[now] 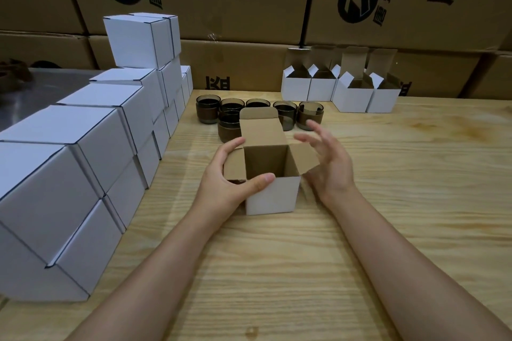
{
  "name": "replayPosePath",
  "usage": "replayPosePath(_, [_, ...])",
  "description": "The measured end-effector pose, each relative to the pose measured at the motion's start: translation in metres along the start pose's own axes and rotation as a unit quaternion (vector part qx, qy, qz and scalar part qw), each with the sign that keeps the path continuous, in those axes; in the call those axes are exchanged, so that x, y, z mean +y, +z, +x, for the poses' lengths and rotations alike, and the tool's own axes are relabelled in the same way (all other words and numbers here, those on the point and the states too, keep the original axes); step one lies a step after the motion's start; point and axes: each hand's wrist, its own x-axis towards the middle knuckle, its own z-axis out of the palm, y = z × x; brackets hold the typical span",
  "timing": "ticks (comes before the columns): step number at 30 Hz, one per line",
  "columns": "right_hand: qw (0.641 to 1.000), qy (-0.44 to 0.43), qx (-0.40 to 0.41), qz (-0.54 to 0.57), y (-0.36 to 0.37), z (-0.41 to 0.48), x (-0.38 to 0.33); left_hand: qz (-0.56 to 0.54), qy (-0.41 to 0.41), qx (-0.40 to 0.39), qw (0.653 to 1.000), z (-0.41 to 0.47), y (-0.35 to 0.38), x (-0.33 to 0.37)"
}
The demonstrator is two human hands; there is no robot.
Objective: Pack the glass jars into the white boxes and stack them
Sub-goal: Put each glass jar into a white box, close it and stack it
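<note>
Left hand (230, 183) grips the open white cardboard box (273, 196), so the spread-fingered right hand (327, 163) is nearer the smoky glass jars (310, 115) right behind it, toward the wooden tabletop (388, 202) far edge.

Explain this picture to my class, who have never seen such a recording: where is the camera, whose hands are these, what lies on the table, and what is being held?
There is no machine here. A person wears one camera on the head, looking forward and down, so the two arms you see are that person's own. They work at a wooden table. The left hand grips a white box whose flaps are open; no jar shows inside it. The right hand hovers open beside the right flap and holds nothing. Behind the box stand dark glass jars, not yet packed. On the left, closed boxes are stacked in steps. At the back right stand several more open boxes. Big brown cartons form the wall behind.
</note>
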Motion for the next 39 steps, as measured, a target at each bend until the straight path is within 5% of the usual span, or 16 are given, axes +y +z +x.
replayPosePath(2, [0.98,-0.021,0.144,-0.133,-0.008,0.027,-0.003,-0.001,0.007,0.006,1.0,-0.001,0.001,0.001])
replayPosePath(4, [0.931,-0.036,0.195,-0.307,-0.02,0.059,-0.007,-0.002,0.007,0.006,1.0,0.0,0.001,0.0])
replayPosePath(8, [0.844,-0.013,0.156,-0.512,-0.029,0.105,-0.009,0.012,0.0,0.014,1.0,0.003,0.001,-0.005])
replayPosePath(15, [0.82,0.005,0.126,-0.558,-0.023,0.138,0.0,0.02,0.011,0.019,1.0,0.004,0.0,-0.009])
replayPosePath(20, [0.855,-0.069,0.152,-0.49,-0.023,0.137,0.003,0.015,0.007,0.016,1.0,0.004,0.0,-0.01])
replayPosePath(28, [0.906,-0.059,0.161,-0.387,-0.02,0.108,-0.014,0.024,0.001,0.017,1.0,0.002,0.0,-0.007])
replayPosePath(34, [0.953,-0.075,0.105,-0.272,0.007,0.059,-0.061,0.004,0.002,0.009,1.0,0.002,0.001,-0.004])
replayPosePath(39, [0.956,-0.11,0.009,-0.273,0.03,0.006,-0.091,0.026,-0.001,0.013,1.0,0.002,0.0,-0.004])
